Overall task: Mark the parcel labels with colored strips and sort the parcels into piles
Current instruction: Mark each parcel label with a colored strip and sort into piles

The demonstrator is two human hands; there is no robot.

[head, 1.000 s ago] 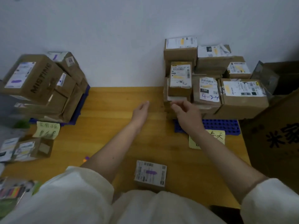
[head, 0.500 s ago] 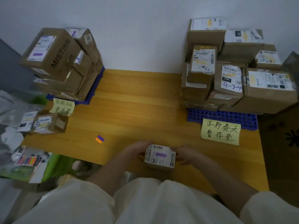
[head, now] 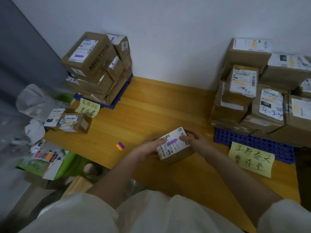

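- A packet of colored strips (head: pixel 45 156) lies in a green tray (head: pixel 66 163), far left of the small parcel and off the worktop's left edge.
- Two small boxes (head: pixel 70 122) with white labels sit on the worktop's (head: pixel 151 105) left edge, left of and beyond the small parcel.
- A pile of cardboard parcels (head: pixel 97 68), the top label bearing a purple strip, stands on a blue mat (head: pixel 117 98) at the wall, left of and well beyond the small parcel; a yellow note (head: pixel 89 107) lies at the pile's front.
- A purple and orange strip pair (head: pixel 120 146) lies on the bare wood just left of the small parcel.
- The left hand (head: pixel 146 149) grasps the small parcel's left end, fingers curled onto the label.
- The small parcel (head: pixel 174 146) is tilted, near the worktop's front edge, its white label up with a purple strip (head: pixel 171 142) across it.
- The right hand (head: pixel 196 139) grasps the parcel's right end, fingertips on the label.
- A second yellow note (head: pixel 250 159) lies right of the small parcel, in front of another blue mat (head: pixel 252 143).
- A larger pile of parcels (head: pixel 262 91) with yellow-marked labels stands on that mat, right of and beyond the small parcel.
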